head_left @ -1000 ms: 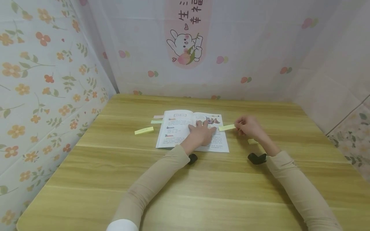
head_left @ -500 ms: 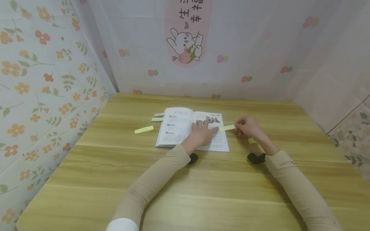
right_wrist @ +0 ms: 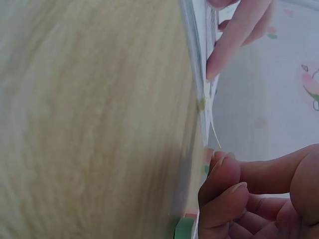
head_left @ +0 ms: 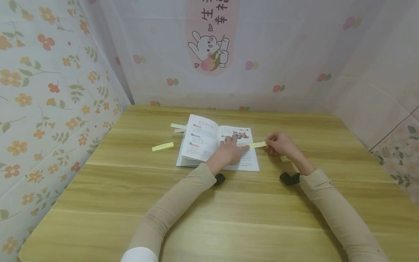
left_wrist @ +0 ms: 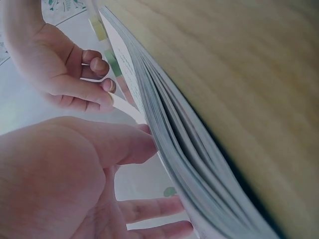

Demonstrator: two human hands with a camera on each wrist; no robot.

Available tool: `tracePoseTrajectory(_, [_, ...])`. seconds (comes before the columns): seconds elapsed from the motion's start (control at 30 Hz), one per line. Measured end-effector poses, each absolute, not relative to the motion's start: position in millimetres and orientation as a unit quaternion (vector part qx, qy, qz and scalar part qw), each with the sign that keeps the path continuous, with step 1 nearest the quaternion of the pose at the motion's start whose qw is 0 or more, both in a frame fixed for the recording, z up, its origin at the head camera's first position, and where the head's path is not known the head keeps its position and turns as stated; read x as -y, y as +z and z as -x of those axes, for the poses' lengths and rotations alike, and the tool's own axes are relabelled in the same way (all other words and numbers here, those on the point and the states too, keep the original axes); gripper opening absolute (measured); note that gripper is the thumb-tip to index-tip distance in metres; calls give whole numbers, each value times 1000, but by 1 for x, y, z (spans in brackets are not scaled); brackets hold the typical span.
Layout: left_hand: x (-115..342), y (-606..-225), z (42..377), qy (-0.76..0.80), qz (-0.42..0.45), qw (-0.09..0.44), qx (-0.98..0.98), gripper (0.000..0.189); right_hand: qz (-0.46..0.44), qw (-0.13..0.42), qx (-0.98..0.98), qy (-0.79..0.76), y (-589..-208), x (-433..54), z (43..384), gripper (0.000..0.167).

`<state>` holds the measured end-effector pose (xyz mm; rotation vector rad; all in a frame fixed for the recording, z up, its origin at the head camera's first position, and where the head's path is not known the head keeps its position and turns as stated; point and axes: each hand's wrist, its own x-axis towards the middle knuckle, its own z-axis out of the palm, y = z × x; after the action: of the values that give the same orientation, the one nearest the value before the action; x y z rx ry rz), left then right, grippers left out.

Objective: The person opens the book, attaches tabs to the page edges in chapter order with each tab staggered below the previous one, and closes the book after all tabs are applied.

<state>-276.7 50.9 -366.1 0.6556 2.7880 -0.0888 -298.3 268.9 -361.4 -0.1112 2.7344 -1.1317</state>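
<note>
Yellow paper strip (head_left: 258, 144) juts from our open book (head_left: 203, 140) at three o'clock; our right hand (head_left: 282, 143) pinches its outer end between fingers, our left hand (head_left: 230, 151), fingers spread, rests on the right page (head_left: 249, 160).

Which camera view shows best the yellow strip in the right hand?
The head view: the yellow strip shows its face between the right hand and the book. The left wrist view shows it pale and slanted; the right wrist view, nearly edge-on.
</note>
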Motion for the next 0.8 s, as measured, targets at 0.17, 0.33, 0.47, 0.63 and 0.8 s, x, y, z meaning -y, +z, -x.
tracePoseTrajectory(0.17, [-51, -367, 277, -31, -231, 136, -963, 58, 43, 75, -928, -362, -362, -271, 298, 24])
tracePoseTrajectory(0.33, [-51, -367, 278, -32, -232, 144, -961, 58, 79, 2, -949, -304, -359, -270, 296, 27])
tracePoseTrajectory(0.47, [-51, -366, 278, -28, -234, 148, -961, 58, 162, -52, -951, -259, -358, -258, 296, 25])
tracePoseTrajectory(0.63, [-50, -365, 278, -35, -237, 143, -960, 57, 270, -11, -941, -205, -364, -241, 295, 30])
tracePoseTrajectory(0.8, [-49, -364, 278, -31, -238, 145, -960, 57, 271, 49, -944, -184, -367, -236, 293, 31])
